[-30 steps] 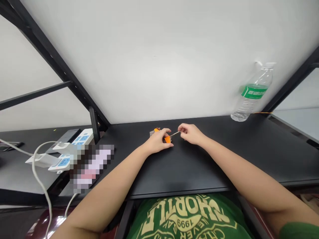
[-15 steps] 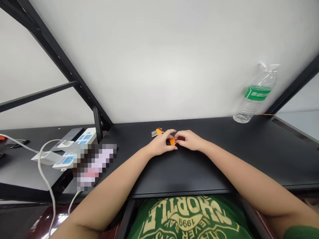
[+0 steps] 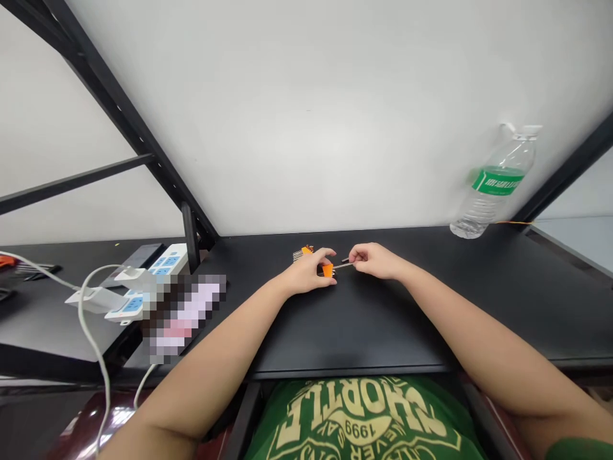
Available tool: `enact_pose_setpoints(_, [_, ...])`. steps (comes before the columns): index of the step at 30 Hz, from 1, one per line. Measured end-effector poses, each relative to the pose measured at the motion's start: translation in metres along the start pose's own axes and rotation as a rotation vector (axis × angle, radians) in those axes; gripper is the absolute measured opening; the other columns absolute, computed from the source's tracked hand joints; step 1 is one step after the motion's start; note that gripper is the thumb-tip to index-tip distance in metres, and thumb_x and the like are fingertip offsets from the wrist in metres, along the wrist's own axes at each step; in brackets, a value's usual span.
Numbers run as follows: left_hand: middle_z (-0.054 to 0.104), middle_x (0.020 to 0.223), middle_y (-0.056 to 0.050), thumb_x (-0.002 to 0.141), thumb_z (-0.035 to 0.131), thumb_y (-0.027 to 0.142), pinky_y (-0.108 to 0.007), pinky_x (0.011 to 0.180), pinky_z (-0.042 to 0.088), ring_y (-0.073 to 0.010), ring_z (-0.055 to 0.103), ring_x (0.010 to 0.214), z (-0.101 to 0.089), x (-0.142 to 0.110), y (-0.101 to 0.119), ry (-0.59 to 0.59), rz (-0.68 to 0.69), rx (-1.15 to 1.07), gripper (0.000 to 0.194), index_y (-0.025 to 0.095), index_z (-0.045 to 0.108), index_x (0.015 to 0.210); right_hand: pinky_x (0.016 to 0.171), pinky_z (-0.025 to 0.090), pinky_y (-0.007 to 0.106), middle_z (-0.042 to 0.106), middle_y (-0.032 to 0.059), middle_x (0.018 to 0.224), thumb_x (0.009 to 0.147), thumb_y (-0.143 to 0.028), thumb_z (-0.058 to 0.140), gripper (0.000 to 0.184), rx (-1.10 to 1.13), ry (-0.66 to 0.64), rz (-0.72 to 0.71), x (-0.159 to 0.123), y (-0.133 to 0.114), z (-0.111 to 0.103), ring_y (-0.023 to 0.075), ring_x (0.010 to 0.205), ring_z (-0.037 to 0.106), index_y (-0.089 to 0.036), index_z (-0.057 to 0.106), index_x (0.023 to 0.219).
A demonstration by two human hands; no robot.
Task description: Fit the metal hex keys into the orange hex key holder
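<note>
My left hand [image 3: 307,273] is closed around a small orange holder [image 3: 328,270], thumb and fingers on either side of it. Short dark ends poke out at its right edge. From the holder a thin metal rod, seemingly a hex key [image 3: 343,266], runs right to my right hand [image 3: 372,260], whose fingers pinch its far end. A short dark tip shows beside those fingers; I cannot tell whether it belongs to the same piece. Just behind my left hand lies a second orange holder [image 3: 307,250] with several thin metal rods fanned to the left.
Both hands work over a black table [image 3: 354,332] against a white wall. A clear water bottle [image 3: 495,185] with a green label stands at the back right. To the left are a blurred-out flat object [image 3: 186,319], a white power strip [image 3: 167,259], white cables [image 3: 89,332] and a black metal frame [image 3: 189,236].
My right hand has moved right, away from my left hand, with the thin rod now stretched between them. My left hand stays nearly in place on the orange holder.
</note>
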State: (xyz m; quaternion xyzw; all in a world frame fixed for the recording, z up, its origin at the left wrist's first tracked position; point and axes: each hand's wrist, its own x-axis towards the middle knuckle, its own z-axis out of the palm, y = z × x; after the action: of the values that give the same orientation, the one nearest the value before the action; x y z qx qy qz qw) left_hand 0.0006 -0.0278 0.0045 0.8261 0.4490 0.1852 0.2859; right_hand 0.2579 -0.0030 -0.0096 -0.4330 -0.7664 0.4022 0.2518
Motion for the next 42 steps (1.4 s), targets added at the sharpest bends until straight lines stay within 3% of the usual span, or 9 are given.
enact_pose_setpoints(5, [0.072, 0.108, -0.002, 0.072, 0.078, 0.048, -0.036, 0.095, 0.049, -0.0221, 0.066, 0.103, -0.002, 0.002, -0.011, 0.043, -0.011, 0.037, 0.069, 0.027, 0.055, 0.133, 0.059, 0.042, 0.025, 0.068, -0.0014, 0.076, 0.079, -0.02, 0.058, 0.011, -0.266, 0.013, 0.055, -0.006, -0.005, -0.015, 0.0135, 0.065, 0.058, -0.022, 0.068, 0.084])
enact_pose_setpoints(8, [0.071, 0.109, -0.002, 0.073, 0.077, 0.049, -0.035, 0.095, 0.05, -0.0217, 0.066, 0.103, 0.0, 0.002, -0.01, 0.048, -0.019, 0.041, 0.067, 0.028, 0.055, 0.133, 0.065, 0.043, 0.027, 0.068, 0.001, 0.08, 0.082, -0.023, 0.06, 0.009, -0.499, 0.023, 0.008, -0.006, -0.005, -0.018, 0.0156, 0.071, 0.06, -0.022, 0.068, 0.082])
enact_pose_setpoints(13, [0.07, 0.111, -0.001, 0.073, 0.078, 0.049, -0.034, 0.092, 0.051, -0.0206, 0.065, 0.102, 0.003, 0.001, -0.005, 0.037, -0.023, 0.034, 0.068, 0.03, 0.054, 0.133, 0.077, 0.047, 0.029, 0.062, 0.0076, 0.111, 0.088, -0.031, 0.061, 0.019, -0.668, 0.131, -0.035, -0.005, 0.002, -0.015, 0.0184, 0.088, 0.061, -0.023, 0.069, 0.103])
enact_pose_setpoints(17, [0.07, 0.111, -0.001, 0.074, 0.078, 0.048, -0.034, 0.092, 0.051, -0.0206, 0.065, 0.102, 0.003, 0.001, -0.003, 0.03, -0.016, 0.023, 0.068, 0.029, 0.053, 0.134, 0.088, 0.048, 0.033, 0.057, 0.0102, 0.123, 0.088, -0.024, 0.061, 0.03, -0.684, 0.146, -0.052, -0.001, 0.013, -0.008, 0.0242, 0.108, 0.057, -0.023, 0.067, 0.117])
enact_pose_setpoints(23, [0.069, 0.112, -0.002, 0.074, 0.079, 0.048, -0.035, 0.093, 0.051, -0.0215, 0.065, 0.105, 0.004, 0.001, -0.001, 0.025, -0.013, 0.005, 0.068, 0.029, 0.053, 0.134, 0.088, 0.046, 0.035, 0.064, 0.0098, 0.106, 0.086, -0.005, 0.05, 0.026, -0.658, 0.134, -0.066, 0.009, 0.021, 0.006, 0.0232, 0.097, 0.056, -0.02, 0.069, 0.098])
enact_pose_setpoints(28, [0.07, 0.11, -0.002, 0.074, 0.079, 0.044, -0.034, 0.091, 0.052, -0.0211, 0.066, 0.102, 0.008, 0.001, 0.001, 0.051, 0.038, -0.025, 0.069, 0.028, 0.052, 0.135, 0.087, 0.045, 0.038, 0.065, 0.0121, 0.11, 0.085, -0.01, 0.056, 0.023, -0.634, 0.224, -0.155, 0.004, 0.007, 0.012, 0.0266, 0.102, 0.056, -0.019, 0.067, 0.103])
enact_pose_setpoints(33, [0.071, 0.113, -0.004, 0.077, 0.078, 0.045, -0.035, 0.094, 0.05, -0.0221, 0.066, 0.106, 0.011, 0.0, 0.001, 0.068, 0.114, -0.037, 0.07, 0.026, 0.049, 0.138, 0.076, 0.047, 0.03, 0.068, 0.0036, 0.098, 0.087, -0.013, 0.054, 0.018, -0.281, 0.028, -0.356, -0.004, -0.013, 0.025, 0.0168, 0.083, 0.061, -0.022, 0.066, 0.096])
enact_pose_setpoints(38, [0.071, 0.114, -0.005, 0.079, 0.077, 0.042, -0.036, 0.097, 0.049, -0.0235, 0.066, 0.107, 0.012, 0.002, 0.001, 0.038, 0.14, -0.021, 0.067, 0.026, 0.05, 0.137, 0.067, 0.043, 0.027, 0.066, -0.0014, 0.082, 0.08, -0.013, 0.055, 0.014, -0.144, 0.005, -0.247, -0.004, -0.016, 0.034, 0.0139, 0.071, 0.058, -0.022, 0.061, 0.087])
enact_pose_setpoints(42, [0.071, 0.109, -0.004, 0.077, 0.077, 0.043, -0.037, 0.093, 0.051, -0.0238, 0.066, 0.102, 0.009, 0.002, 0.003, 0.027, 0.078, 0.049, 0.067, 0.026, 0.052, 0.137, 0.063, 0.041, 0.025, 0.061, -0.0035, 0.075, 0.073, -0.014, 0.056, 0.014, -0.117, 0.077, -0.114, -0.001, -0.008, 0.023, 0.0132, 0.066, 0.054, -0.022, 0.059, 0.084])
